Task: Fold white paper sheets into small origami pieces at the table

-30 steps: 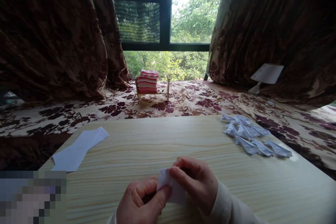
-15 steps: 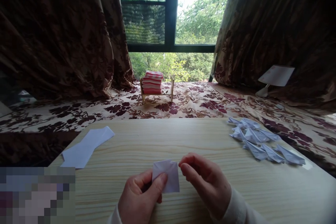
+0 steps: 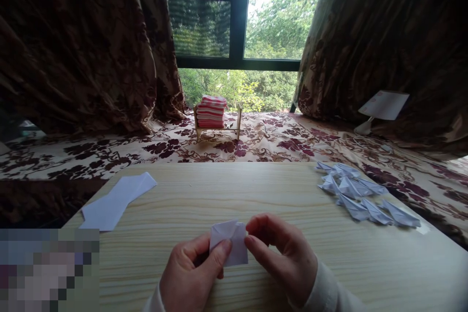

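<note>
My left hand pinches a small folded white paper, thumb flat on its front and fingers behind. Creases run across the paper's upper part, and a pointed flap stands slightly up at the top edge. At the paper's right edge is my right hand, fingers curled and thumb a little apart from the index finger. Its fingertips are at or just touching that edge, without a clear grip. Both hands are above the pale wooden table.
Several folded white paper pieces lie in rows at the table's right. White paper sheets lie at the left. Behind stand a small wooden rack with folded red-and-white cloths and a white lamp. The lower left corner is pixelated.
My right hand has come closer to the paper's right edge, its thumb and index finger nearer to it. The flap at the top stands up a little more. The view has shifted slightly.
</note>
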Tool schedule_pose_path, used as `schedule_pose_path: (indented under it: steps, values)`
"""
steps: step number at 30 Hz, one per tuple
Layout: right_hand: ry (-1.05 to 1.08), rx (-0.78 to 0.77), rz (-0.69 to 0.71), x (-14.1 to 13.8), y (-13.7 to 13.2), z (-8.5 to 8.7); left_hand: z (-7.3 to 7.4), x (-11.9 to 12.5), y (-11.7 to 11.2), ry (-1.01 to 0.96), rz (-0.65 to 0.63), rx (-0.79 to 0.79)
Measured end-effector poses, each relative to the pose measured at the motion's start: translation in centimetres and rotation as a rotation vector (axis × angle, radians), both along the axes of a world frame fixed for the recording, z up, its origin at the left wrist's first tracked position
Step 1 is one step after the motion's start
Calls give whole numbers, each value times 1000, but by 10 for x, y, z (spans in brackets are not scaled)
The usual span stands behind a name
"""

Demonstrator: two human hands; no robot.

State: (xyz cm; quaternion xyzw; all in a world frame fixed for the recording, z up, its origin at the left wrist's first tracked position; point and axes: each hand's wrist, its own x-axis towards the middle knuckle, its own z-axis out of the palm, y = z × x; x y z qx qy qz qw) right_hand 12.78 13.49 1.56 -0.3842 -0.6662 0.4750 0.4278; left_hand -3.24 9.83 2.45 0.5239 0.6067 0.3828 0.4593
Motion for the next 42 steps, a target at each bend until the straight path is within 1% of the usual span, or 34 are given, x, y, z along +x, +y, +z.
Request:
schedule_pose_path:
  steps: [2, 5, 8, 10, 13, 18, 21, 24, 28, 33, 37, 42]
  values:
    - [-29, 29, 23, 0, 0, 0, 2, 1, 0, -12, -2, -5]
    - [-54, 67, 40, -1, 0, 0, 6, 3, 0, -83, -28, -40]
    - [-51, 133, 16, -2, 0, 0, 8, 5, 0, -148, -58, -80]
    - [-61, 217, 0, -2, 1, 1, 7, 6, -1, -141, -61, -105]
    - [-104, 342, 20, -1, 2, 2, 5, 5, -1, -106, -59, -136]
    - [-148, 448, 39, 0, -1, 2, 3, 5, -1, -100, -69, -168]
    - [-203, 511, 43, 2, -2, 2, 5, 5, -1, -86, -55, -165]
    - [-286, 626, 52, 4, -2, 4, 6, 5, -1, -60, -37, -150]
    - [-381, 765, 66, 6, -2, 7, 7, 3, 0, -73, -19, -142]
    - [-461, 847, 86, 6, -1, 11, 7, 1, 0, -116, -19, -151]
    - [-468, 884, 102, 6, 0, 12, 7, 0, 2, -195, -41, -154]
    - [-483, 942, 98, 6, -1, 14, 4, -1, 2, -266, -58, -146]
